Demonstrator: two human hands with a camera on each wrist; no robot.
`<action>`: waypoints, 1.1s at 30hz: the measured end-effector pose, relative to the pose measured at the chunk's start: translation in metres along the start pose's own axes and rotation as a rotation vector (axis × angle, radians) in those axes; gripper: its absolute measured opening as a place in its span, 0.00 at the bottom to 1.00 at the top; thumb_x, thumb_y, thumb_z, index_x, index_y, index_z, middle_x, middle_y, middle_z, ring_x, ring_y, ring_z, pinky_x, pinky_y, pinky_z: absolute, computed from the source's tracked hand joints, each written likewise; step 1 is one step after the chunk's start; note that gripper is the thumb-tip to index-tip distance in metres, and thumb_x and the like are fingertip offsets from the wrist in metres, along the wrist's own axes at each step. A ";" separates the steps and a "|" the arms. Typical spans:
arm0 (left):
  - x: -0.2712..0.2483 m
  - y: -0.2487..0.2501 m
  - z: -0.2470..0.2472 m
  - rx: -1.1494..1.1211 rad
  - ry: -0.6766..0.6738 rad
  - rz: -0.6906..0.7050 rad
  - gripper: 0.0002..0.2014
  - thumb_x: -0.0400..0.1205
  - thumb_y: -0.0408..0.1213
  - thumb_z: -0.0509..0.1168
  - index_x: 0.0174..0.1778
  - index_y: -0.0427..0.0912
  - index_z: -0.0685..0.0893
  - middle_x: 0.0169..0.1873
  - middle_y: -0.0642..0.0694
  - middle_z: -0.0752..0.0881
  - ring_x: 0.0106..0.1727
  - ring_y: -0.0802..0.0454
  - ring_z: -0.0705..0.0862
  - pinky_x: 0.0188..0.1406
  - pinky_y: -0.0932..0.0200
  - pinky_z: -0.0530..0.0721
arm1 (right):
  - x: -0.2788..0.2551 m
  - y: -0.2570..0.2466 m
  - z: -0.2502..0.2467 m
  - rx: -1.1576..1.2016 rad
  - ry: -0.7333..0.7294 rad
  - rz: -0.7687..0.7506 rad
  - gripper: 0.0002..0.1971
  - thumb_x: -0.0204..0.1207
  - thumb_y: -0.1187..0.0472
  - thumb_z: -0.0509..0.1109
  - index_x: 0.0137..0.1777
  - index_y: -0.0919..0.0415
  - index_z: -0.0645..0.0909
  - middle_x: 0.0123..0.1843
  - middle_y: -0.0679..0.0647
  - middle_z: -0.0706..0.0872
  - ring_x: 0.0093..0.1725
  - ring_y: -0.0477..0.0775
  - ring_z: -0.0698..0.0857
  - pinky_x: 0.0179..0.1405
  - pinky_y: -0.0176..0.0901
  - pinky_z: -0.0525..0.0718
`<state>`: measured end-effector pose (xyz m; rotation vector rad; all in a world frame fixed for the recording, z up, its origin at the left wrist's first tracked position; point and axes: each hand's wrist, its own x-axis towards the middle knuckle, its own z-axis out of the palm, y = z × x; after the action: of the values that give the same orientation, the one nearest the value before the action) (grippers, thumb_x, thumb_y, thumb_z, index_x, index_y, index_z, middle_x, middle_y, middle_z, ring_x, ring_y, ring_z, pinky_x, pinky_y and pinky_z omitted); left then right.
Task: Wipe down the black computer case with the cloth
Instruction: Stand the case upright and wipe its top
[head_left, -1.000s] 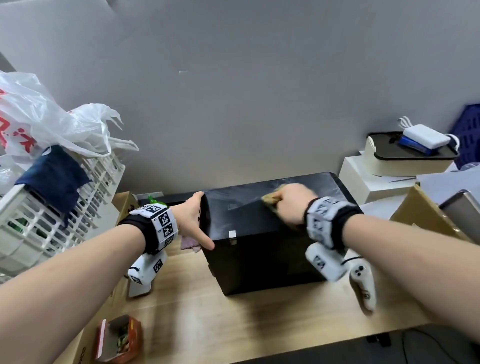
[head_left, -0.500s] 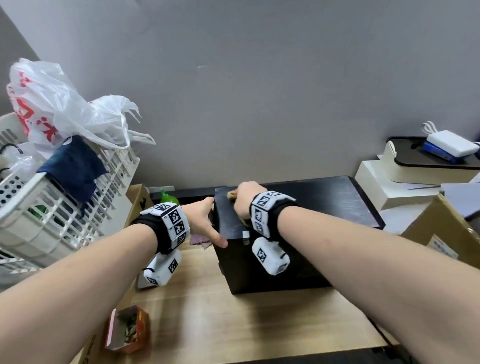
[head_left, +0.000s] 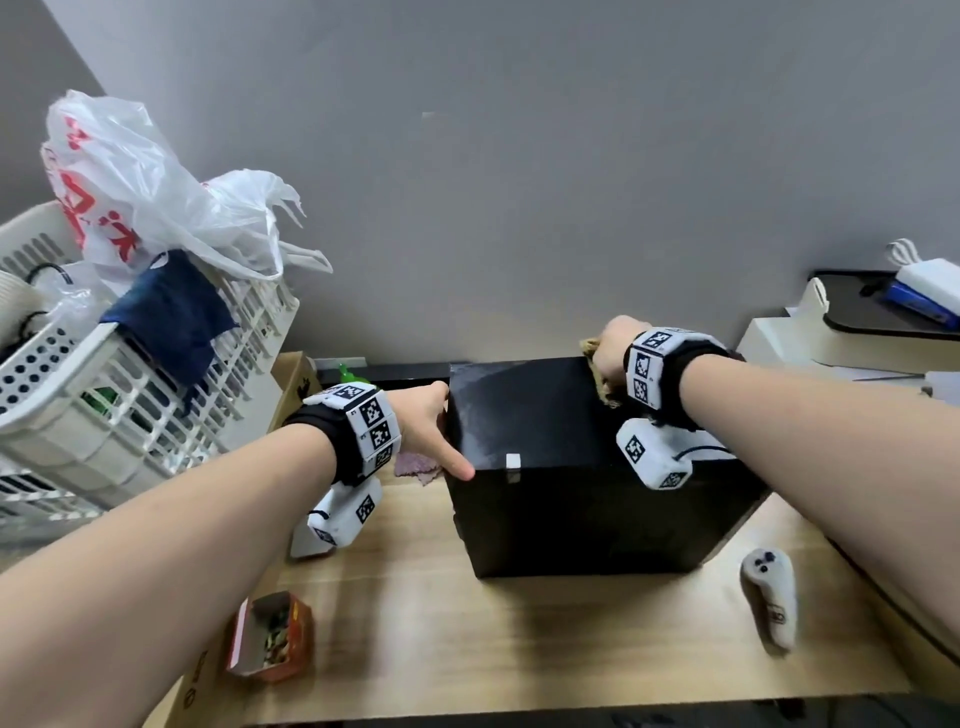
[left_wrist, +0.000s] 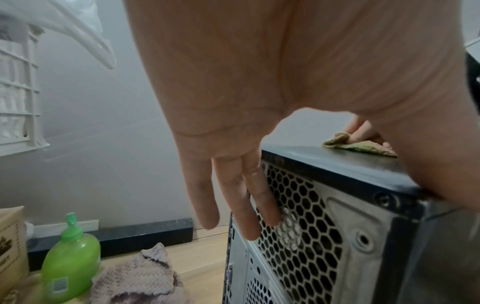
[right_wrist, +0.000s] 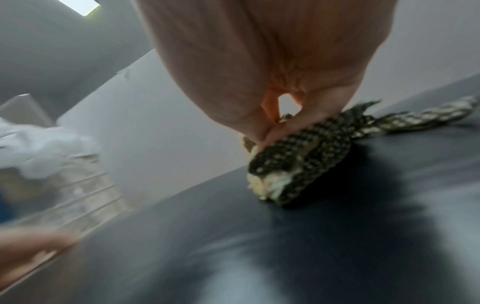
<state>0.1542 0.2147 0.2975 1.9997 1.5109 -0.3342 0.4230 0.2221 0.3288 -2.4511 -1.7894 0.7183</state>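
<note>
Case: the black computer case (head_left: 582, 467) lies on its side on the wooden desk (head_left: 467, 639), centre of the head view, its perforated metal back panel (left_wrist: 298, 222) turned to the left.
Cloth: the yellowish knitted cloth (head_left: 592, 347) sits on the case's top face at the far edge, upper middle of the frame; in the right wrist view the cloth (right_wrist: 298, 160) is bunched under the fingers.
Right hand: the right hand (head_left: 613, 345) grips the cloth with curled fingers and presses it onto the top face.
Left hand: the left hand (head_left: 431, 426) is spread, with straight fingers (left_wrist: 249, 203) flat against the back panel and the thumb on the near top corner, bracing the case; it holds nothing.
Step in hand: wiping the top face, by my reading at the far end of a stroke. Streaks show on the left part of the top.
Next move: likely drawing the cloth back toward the near edge with steady downward pressure, then the front and side faces; the left hand's brace should keep the case from sliding.
Nearby: a green bottle (left_wrist: 70, 261) and a second, pinkish cloth (left_wrist: 137, 275) lie left of the case.
</note>
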 end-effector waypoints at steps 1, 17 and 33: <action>0.001 0.000 -0.001 0.005 0.012 -0.001 0.59 0.46 0.70 0.81 0.70 0.46 0.68 0.45 0.53 0.84 0.72 0.51 0.76 0.75 0.45 0.75 | -0.004 -0.018 0.008 -0.004 0.003 -0.050 0.06 0.72 0.66 0.66 0.35 0.60 0.82 0.35 0.53 0.87 0.35 0.58 0.78 0.38 0.41 0.80; -0.001 0.024 -0.019 0.427 -0.214 -0.211 0.49 0.49 0.69 0.81 0.63 0.46 0.80 0.53 0.49 0.88 0.52 0.51 0.87 0.59 0.51 0.86 | -0.063 -0.037 0.083 -0.131 -0.086 -0.531 0.15 0.75 0.57 0.67 0.60 0.46 0.85 0.55 0.49 0.86 0.49 0.57 0.87 0.53 0.50 0.88; -0.003 0.092 0.012 0.576 0.202 -0.044 0.70 0.41 0.72 0.80 0.75 0.39 0.62 0.66 0.42 0.71 0.71 0.43 0.68 0.70 0.40 0.77 | 0.023 0.147 -0.005 -0.159 0.168 -0.057 0.15 0.71 0.57 0.63 0.53 0.39 0.84 0.58 0.57 0.82 0.53 0.64 0.85 0.61 0.52 0.83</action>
<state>0.2415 0.1895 0.3180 2.5041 1.7241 -0.6643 0.5619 0.1944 0.2834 -2.4578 -1.9098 0.3661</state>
